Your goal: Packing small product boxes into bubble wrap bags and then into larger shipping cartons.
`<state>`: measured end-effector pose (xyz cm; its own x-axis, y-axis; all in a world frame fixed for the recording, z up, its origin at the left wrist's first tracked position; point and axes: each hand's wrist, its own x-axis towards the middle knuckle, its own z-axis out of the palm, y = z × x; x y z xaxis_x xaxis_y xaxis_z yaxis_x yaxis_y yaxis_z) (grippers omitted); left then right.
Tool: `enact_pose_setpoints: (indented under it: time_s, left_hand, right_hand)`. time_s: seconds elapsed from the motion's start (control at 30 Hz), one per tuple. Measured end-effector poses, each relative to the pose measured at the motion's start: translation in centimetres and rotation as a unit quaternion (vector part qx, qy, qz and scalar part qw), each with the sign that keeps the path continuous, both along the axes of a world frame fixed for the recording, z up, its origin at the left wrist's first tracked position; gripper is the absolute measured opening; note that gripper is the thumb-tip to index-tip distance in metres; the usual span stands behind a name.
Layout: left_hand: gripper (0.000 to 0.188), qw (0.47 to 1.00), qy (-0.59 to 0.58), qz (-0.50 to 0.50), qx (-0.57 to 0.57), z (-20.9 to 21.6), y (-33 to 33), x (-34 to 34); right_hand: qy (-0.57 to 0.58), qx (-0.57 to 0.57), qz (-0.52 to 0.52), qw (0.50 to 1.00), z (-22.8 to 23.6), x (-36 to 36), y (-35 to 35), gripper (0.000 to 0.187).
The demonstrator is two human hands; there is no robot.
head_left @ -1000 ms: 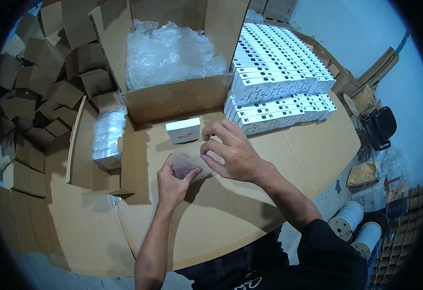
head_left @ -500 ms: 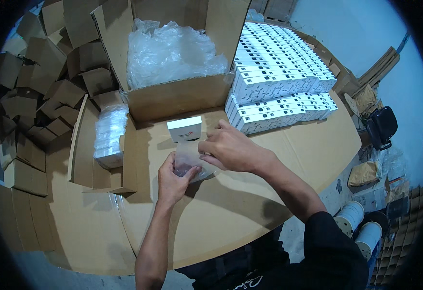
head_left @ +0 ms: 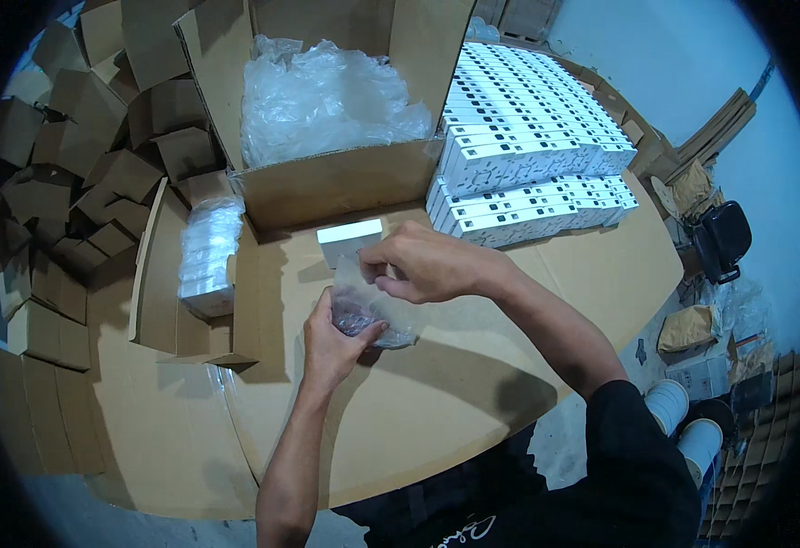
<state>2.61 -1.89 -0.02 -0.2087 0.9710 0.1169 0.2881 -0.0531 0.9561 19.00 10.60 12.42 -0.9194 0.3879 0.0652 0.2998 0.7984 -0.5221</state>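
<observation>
A small clear plastic bag [head_left: 356, 294] is held over the cardboard tabletop, with greyish contents low in it that I cannot make out. My left hand [head_left: 330, 338] grips the lower part, its thumb pressed across the front. At the bag's upper edge my right hand [head_left: 432, 263] pinches the plastic, fingers curled; the fingertips are partly hidden. Just behind the hands a small white box [head_left: 345, 237] stands on the tabletop, its right side partly covered by my right hand.
An open carton [head_left: 247, 315] at left holds a row of plastic-wrapped packs [head_left: 210, 256]. Behind it, a large carton [head_left: 345, 183] is full of clear plastic bags [head_left: 336, 100]. White boxes [head_left: 519, 164] stand in stacked rows at back right. Empty cartons [head_left: 62, 201] pile up far left.
My right hand has shifted a little left and toward the bag's upper edge. The bag has turned, showing more of its greyish contents. My left hand has moved slightly right.
</observation>
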Motion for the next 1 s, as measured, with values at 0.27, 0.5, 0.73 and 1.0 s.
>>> enact_pose_setpoints:
  time_s: [0.27, 0.5, 0.73, 1.0]
  left_hand:
    - [0.051, 0.990, -0.118, -0.025, -0.079, 0.9, -0.2, 0.2]
    - [0.063, 0.984, -0.147, -0.050, -0.089, 2.0, -0.3, 0.5]
    - [0.073, 0.996, -0.078, -0.026, -0.020, 0.1, -0.2, 0.1]
    - [0.061, 0.993, -0.104, -0.043, -0.048, 0.7, -0.1, -0.4]
  right_hand:
    - [-0.068, -0.060, -0.002, 0.996, -0.1, -0.2, 1.0, 0.012]
    - [-0.136, -0.048, -0.008, 0.989, 0.1, -0.4, 0.7, 0.020]
    - [-0.073, -0.029, 0.059, 0.995, 0.2, 0.7, 0.4, 0.030]
    - [0.383, -0.232, -0.150, 0.881, -6.3, 0.5, 2.2, 0.039]
